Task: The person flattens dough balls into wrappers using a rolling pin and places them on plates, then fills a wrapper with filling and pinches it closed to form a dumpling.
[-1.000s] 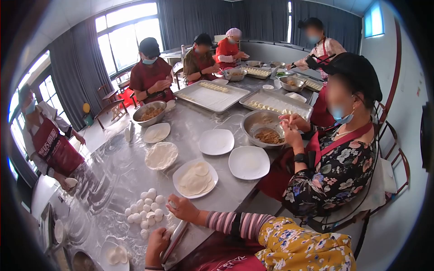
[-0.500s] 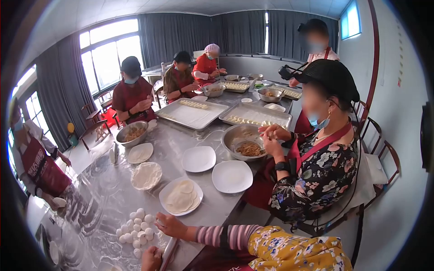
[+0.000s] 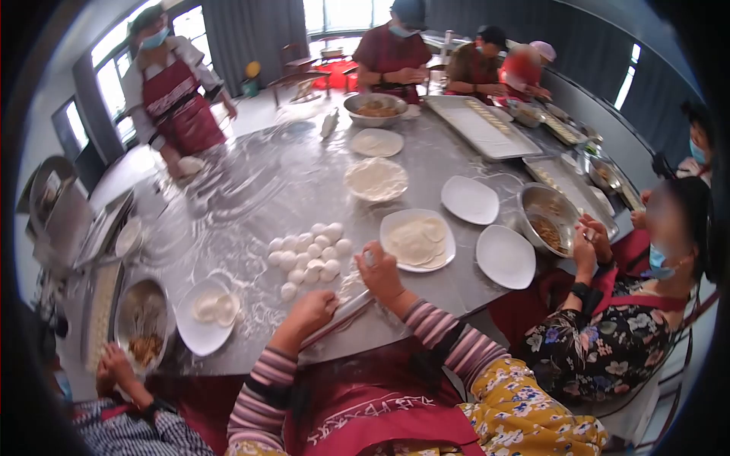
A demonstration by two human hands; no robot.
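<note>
My left hand (image 3: 313,311) is closed into a fist low over the floured table (image 3: 251,197); whatever it may hold is hidden. Curled fingers shape my right hand (image 3: 382,273), with a whitish patch between them that I cannot make out. A long pale bar (image 3: 340,319) with a dark reddish side lies in front of both hands, near the table's edge. White dough balls (image 3: 312,254) sit in a cluster just beyond my hands. To the right of them, a square plate (image 3: 450,257) bears a stack of flat round dough wrappers (image 3: 414,242).
A bowl of flour (image 3: 376,179) and two bare white plates (image 3: 470,200) stand farther back. Filling bowls (image 3: 559,220) are at right and left (image 3: 144,327). Co-workers sit close on both sides. Another person (image 3: 179,99) stands at the far left. Trays (image 3: 487,137) lie behind.
My view has swung left and down, bringing my apron, both sleeves and the left neighbour into sight. My hands remain beside the dough balls.
</note>
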